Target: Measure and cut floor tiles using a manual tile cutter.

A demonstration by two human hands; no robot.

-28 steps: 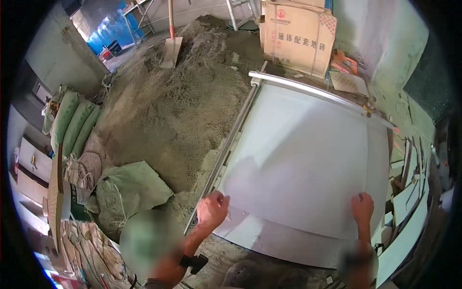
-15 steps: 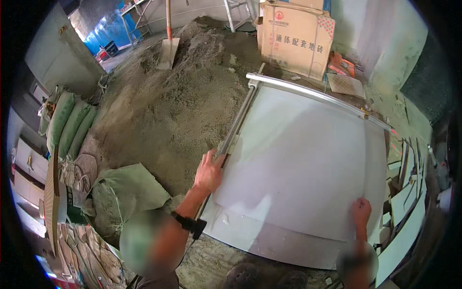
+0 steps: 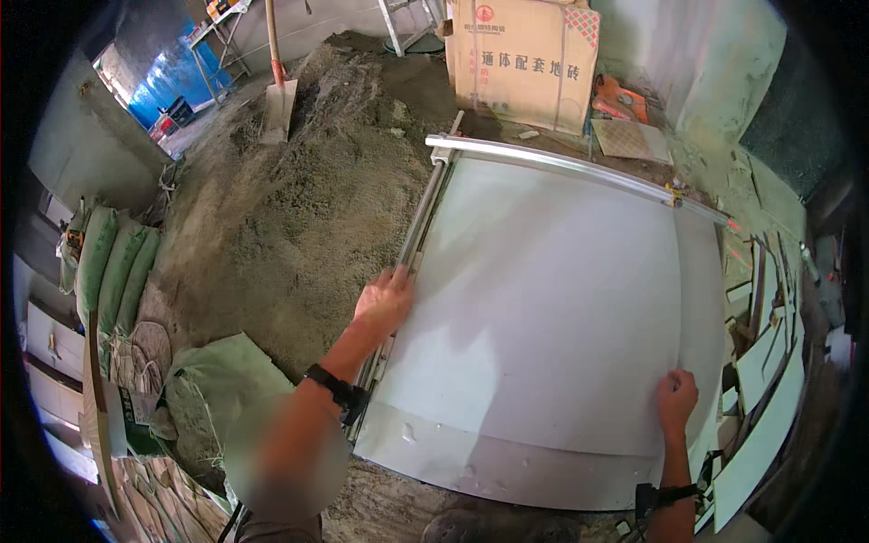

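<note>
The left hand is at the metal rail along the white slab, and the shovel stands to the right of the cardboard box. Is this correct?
No: the head view shows the shovel left, not right, of the cardboard box. The left hand is at the metal rail, as you say.

The left hand (image 3: 384,300) and right hand (image 3: 677,398) are bare, with a black, blocky wrist strap (image 3: 337,386) near seven o'clock and another strap (image 3: 674,495) around half past four.

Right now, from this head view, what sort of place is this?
Probably a room under construction or renovation: a shovel rests on a big heap of sandy material, green sacks sit left of it, and a large pale slab lies beside it with metal rails along two edges.
</note>
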